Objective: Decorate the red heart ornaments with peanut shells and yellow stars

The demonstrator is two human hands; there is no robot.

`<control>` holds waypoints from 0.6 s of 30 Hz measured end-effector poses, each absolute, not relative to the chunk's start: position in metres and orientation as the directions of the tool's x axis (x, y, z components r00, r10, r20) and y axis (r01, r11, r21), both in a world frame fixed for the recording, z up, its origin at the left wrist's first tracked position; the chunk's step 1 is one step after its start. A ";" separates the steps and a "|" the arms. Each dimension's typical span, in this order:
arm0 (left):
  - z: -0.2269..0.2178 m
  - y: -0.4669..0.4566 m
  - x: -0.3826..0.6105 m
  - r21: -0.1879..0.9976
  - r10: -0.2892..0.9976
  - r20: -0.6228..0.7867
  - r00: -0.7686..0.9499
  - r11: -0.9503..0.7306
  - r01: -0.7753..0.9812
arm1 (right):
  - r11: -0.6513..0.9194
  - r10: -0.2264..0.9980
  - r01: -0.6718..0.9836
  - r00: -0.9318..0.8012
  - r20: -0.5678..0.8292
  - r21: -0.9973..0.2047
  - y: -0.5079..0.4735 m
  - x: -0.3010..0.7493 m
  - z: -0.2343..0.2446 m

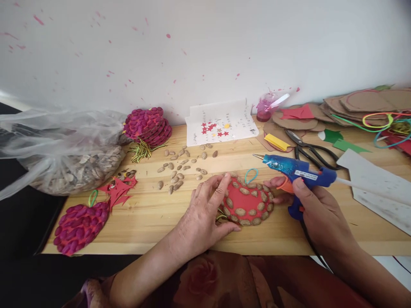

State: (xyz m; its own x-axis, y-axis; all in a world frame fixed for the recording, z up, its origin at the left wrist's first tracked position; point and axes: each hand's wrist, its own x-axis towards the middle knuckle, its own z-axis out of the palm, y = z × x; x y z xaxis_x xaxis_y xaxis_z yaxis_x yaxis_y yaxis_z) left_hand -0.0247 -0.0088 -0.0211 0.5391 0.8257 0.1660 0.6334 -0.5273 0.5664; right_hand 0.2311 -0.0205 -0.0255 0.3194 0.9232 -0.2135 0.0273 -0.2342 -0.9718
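Note:
My left hand (205, 209) lies flat with fingers stretched out on the left part of a red round card (247, 203) ringed with tan seeds, with a teal loop at its top. My right hand (316, 205) grips a blue glue gun (295, 169) with an orange trigger. The gun's nozzle points left, just above and to the right of the card. Loose seeds (180, 169) lie scattered on the wooden board (150, 218) just left of and beyond my left hand.
A clear bag of seeds (64, 158) sits at the left. Finished magenta seed pieces (80, 226) (147, 126) lie front left and at the back. Black scissors (313, 152), cardboard discs (366, 102), a pink jar (266, 107), a star sheet (220, 122) and white strips (375, 182) lie at the right.

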 end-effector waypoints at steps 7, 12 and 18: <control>-0.016 -0.008 -0.029 0.624 0.854 0.284 0.436 -0.510 0.592 | -0.185 0.931 0.004 0.322 -0.174 -0.983 -0.019 0.229 -0.021; -0.016 -0.011 -0.037 0.699 0.885 0.288 0.365 -0.455 0.551 | -0.224 0.922 0.018 0.327 -0.206 -0.974 -0.022 0.233 -0.026; -0.015 -0.018 -0.039 0.765 0.851 0.205 0.484 -0.448 0.464 | -0.248 0.917 0.058 0.337 -0.215 -0.967 -0.023 0.237 -0.030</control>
